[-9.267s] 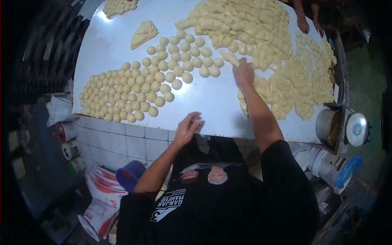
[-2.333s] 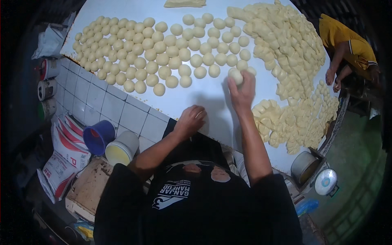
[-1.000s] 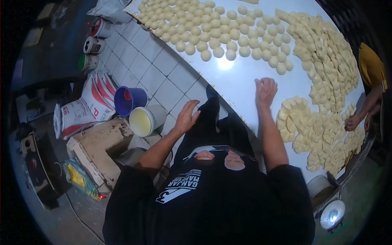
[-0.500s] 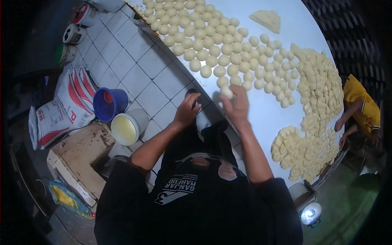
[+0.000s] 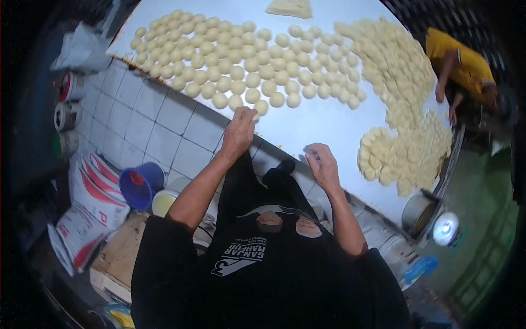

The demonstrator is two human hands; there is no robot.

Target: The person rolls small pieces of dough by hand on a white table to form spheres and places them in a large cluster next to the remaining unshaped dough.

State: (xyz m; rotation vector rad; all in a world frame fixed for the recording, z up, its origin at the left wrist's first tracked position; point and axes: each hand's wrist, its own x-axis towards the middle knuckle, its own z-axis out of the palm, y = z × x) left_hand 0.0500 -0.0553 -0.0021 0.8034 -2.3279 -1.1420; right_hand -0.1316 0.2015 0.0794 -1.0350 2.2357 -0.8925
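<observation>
Rows of smooth, pale dough balls (image 5: 223,84) cover the far left and middle of the white table (image 5: 323,118). My left hand (image 5: 239,131) is at the table's near edge beside the front row. Its fingers are closed on a dough ball (image 5: 256,117), mostly hidden by them. Farther right along the same edge is my right hand (image 5: 323,164), its fingers loosely bent and apart, with nothing visible in it. A large heap of flattened dough pieces (image 5: 402,71) spreads down the table's right side, rounder pieces (image 5: 378,156) lying nearest me.
A flat dough slab (image 5: 289,7) rests at the far edge. Beyond the right edge is another person in a yellow shirt (image 5: 460,60), hands by the table. A metal pot (image 5: 417,213) and a lit lamp (image 5: 445,228) are at the near right corner. Left are sacks (image 5: 90,219) and a blue bucket (image 5: 141,186).
The view has turned, shifting the table leftward. My left hand has come from over the floor to the dough balls. The right has let go of a dough ball and drawn back.
</observation>
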